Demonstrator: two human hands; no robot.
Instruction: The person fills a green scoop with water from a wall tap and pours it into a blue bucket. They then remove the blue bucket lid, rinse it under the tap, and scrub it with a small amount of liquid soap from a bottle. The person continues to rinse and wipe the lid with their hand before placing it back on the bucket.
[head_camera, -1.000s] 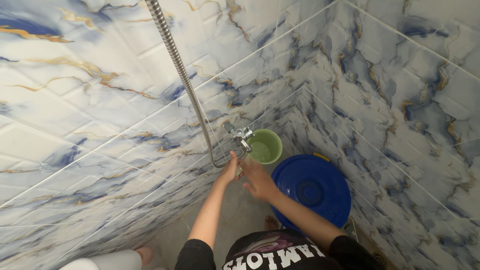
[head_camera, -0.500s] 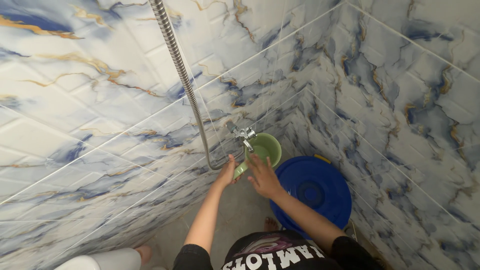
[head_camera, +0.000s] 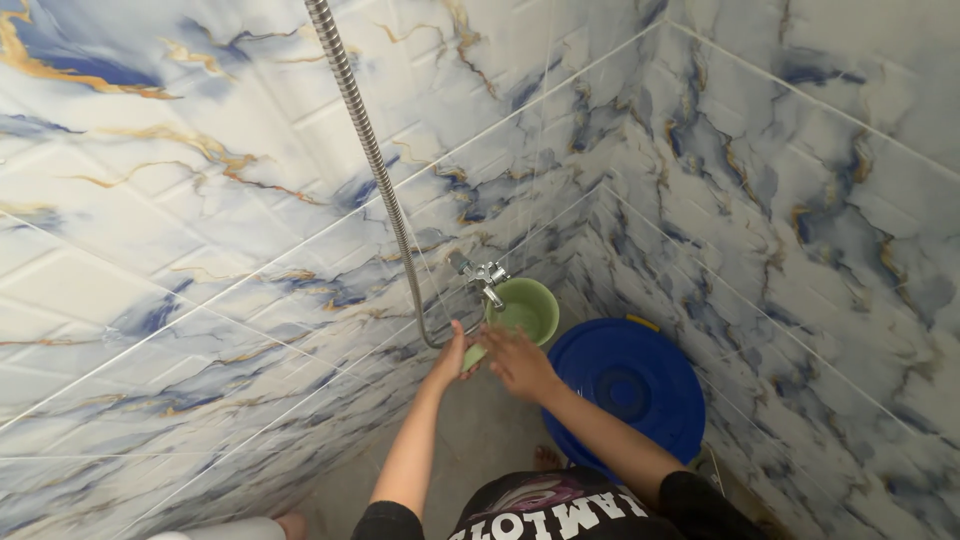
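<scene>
A light green plastic jug (head_camera: 525, 308) sits under a chrome wall tap (head_camera: 484, 274) in the tiled corner. My left hand (head_camera: 450, 358) is closed on the jug's green handle (head_camera: 474, 355). My right hand (head_camera: 518, 362) rests against the near side of the jug, fingers spread on its rim and wall. Whether water is running from the tap cannot be told.
A round blue bucket lid (head_camera: 625, 385) lies just right of the jug, covering a bucket. A metal shower hose (head_camera: 372, 160) runs down the wall and loops to the tap. Marble-pattern blue and white tiles (head_camera: 760, 180) form both walls. A bare foot (head_camera: 545, 458) stands on the grey floor.
My left hand has taken the jug's handle, and my right hand has moved up onto the jug's side. The jug has shifted slightly toward the tap.
</scene>
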